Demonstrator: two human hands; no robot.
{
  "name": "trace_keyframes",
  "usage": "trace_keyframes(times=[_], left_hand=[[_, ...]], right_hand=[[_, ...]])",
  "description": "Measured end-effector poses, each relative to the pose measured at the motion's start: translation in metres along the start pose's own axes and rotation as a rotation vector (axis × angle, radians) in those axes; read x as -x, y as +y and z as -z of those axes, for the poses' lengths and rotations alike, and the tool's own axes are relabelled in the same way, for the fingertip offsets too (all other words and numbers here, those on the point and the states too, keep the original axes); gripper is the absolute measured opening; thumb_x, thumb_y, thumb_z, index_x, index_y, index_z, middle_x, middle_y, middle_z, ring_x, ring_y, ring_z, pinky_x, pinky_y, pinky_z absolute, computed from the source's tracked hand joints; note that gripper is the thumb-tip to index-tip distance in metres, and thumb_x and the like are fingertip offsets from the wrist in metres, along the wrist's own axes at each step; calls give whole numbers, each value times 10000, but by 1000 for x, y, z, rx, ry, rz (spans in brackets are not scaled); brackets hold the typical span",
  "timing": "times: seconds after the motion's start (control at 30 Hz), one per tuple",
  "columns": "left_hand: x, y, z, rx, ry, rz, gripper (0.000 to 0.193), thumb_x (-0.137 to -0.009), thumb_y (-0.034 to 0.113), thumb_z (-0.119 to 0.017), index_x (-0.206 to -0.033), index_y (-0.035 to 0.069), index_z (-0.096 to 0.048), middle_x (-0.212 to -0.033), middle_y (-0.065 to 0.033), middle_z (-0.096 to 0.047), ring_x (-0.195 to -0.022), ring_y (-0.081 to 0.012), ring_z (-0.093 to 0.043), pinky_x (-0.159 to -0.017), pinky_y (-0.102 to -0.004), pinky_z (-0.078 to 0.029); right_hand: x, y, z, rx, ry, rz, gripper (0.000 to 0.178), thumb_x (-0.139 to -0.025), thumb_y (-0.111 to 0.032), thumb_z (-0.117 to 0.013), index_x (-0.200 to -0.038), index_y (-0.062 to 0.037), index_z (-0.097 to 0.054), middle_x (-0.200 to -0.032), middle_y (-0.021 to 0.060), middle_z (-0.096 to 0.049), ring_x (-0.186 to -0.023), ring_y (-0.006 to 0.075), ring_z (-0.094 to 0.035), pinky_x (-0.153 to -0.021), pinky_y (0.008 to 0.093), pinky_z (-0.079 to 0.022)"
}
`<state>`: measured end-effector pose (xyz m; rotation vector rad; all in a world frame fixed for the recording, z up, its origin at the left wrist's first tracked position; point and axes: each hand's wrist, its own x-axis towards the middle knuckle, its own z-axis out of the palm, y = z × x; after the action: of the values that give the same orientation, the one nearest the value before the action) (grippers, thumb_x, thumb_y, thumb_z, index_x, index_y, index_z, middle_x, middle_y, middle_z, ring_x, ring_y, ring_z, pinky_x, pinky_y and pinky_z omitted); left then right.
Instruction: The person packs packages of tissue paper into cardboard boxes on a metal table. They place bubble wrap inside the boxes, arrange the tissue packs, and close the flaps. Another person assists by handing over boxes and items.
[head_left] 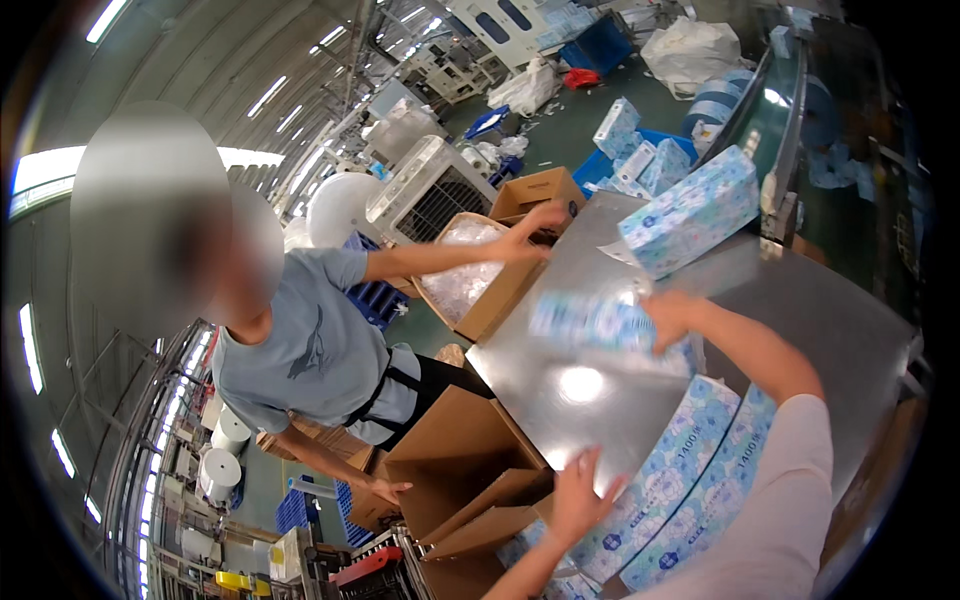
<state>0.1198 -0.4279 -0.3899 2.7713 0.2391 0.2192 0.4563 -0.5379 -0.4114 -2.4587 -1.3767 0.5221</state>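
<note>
My right hand [672,315] grips the right end of a blue-and-white floral tissue pack [580,320], which is smeared by motion above the metal table [590,385]. Spread fingers show on my left hand [583,498], which holds nothing. It hovers beside two long tissue packs [660,480] lying side by side at the near edge; my right sleeve partly covers them. Another tissue pack [695,210] rests on the table's far side, beyond my right hand.
A co-worker [310,330] stands at left, one arm reaching over the table's far edge. Near them is an open cardboard box [465,465]. Another carton [465,270] holds clear plastic. A blue crate [668,145] of packs stands beyond, beside a conveyor rail [785,130].
</note>
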Motion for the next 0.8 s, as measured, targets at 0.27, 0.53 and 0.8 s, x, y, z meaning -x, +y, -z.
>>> trace_keyframes(times=[0.27, 0.53, 0.8], left_hand=[[17, -6, -15, 63, -386, 160, 1133, -661, 432, -736, -1451, -13, -57, -1223, -282, -456, -1023, -420, -543, -835, -418, -475], [65, -21, -31, 678, -486, 311, 989, -754, 362, -746, -1422, -56, -147, -1226, -255, -495, -1047, -319, -571, -818, -396, -501], [110, -28, -61, 1597, -424, 605, 792, -838, 169, -684, -1429, 22, -178, -1331, -162, -421, -1191, -260, -449, -953, -401, -422]], right_hand=[[206, 15, -13, -40, 923, -173, 447, -781, -228, -664, -1175, -55, -543, -1124, 168, -575, -1076, 330, -537, -947, 410, -407], [337, -93, -236, -1976, 589, -754, 671, -954, -518, -364, -1414, -31, -322, -1402, 132, -404, -1271, 257, -402, -1021, 382, -371], [305, -117, -160, -2104, 290, -710, 477, -963, -349, -424, -1262, 15, -502, -1174, 145, -586, -1044, 249, -581, -872, 341, -475]])
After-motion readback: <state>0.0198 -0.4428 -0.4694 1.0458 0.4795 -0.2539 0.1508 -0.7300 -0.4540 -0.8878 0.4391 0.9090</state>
